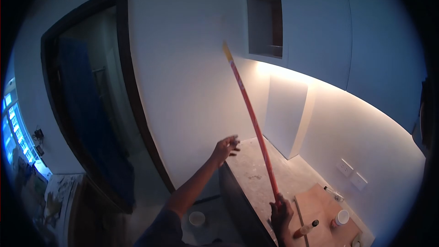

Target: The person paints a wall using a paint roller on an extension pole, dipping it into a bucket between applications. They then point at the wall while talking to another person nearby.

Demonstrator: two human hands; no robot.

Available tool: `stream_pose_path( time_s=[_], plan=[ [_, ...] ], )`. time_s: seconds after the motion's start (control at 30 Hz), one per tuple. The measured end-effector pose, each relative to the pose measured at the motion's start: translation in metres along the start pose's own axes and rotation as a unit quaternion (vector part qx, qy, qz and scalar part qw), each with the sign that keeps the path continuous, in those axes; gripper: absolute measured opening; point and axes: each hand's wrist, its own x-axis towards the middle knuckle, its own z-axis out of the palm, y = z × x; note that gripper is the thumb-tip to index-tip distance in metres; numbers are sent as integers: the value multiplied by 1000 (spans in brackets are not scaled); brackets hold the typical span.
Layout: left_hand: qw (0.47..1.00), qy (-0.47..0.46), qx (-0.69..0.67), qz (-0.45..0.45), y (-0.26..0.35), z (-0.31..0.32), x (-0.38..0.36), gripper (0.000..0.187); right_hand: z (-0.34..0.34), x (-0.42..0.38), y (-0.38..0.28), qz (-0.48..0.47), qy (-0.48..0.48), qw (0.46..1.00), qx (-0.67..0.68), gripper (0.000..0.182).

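My right hand (282, 212) is wrapped around the lower end of a long red pole (252, 114). The pole slants up and to the left, and its yellow tip (227, 51) overlaps the white wall in this view. Off to the pole's left, above the near corner of the counter (254, 174), is my left hand (225, 148). Its fingers are loosely bent and apart, with nothing seen in them. A small bottle with a dark cap (306, 229) stands close to my right hand.
On the counter, a brown board (315, 201) carries a white-topped jar (339, 218); a clear bottle (334, 194) lies near the wall. White cabinets (315, 23) hang above, outlets (351, 174) below them. Left is a dark-framed doorway (123, 55). A pale round container (197, 219) sits low down.
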Motion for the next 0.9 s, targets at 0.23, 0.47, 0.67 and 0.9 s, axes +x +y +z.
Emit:
stream_pose_path(
  time_s=[0.23,0.47,0.67,0.9],
  plan=[
    [987,36,2,-159,-178,-57,-97,36,-15,111,-61,2,5,1000,14,46],
    [939,-33,-119,-322,-422,-159,-257,24,-34,229,-128,-13,13,1000,22,43],
    [888,108,131,-427,-423,-194,-344,24,-39,326,-170,-65,63,996,-12,41],
    [878,132,147,-436,-413,-210,-358,23,-49,427,-241,-157,67,985,22,38]
  ],
)
